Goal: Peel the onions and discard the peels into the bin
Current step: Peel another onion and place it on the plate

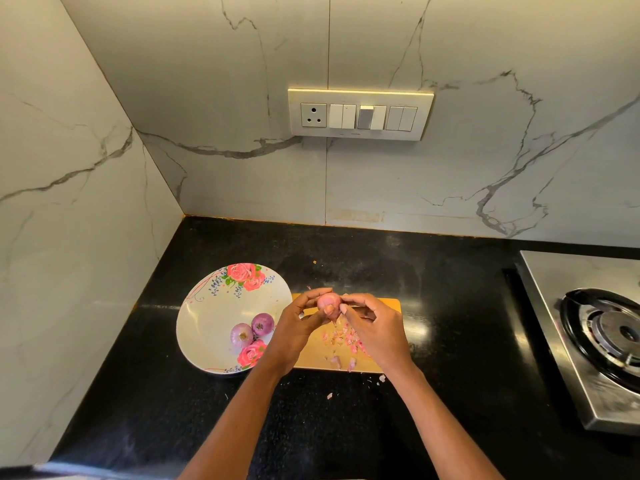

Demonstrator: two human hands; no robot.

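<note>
My left hand (298,323) grips a small pink onion (328,301) above the wooden cutting board (311,358). My right hand (372,327) pinches the onion's skin from the right side with thumb and fingertips. Loose pink peels (341,337) lie scattered on the board under the hands. Two peeled purple onions (252,330) rest in a white floral plate (207,323) left of the board. No bin is in view.
The black countertop (433,289) runs to a marble backsplash with a switch panel (360,114). A steel gas stove (595,334) sits at the right edge. A few peel bits (329,395) lie on the counter in front of the board.
</note>
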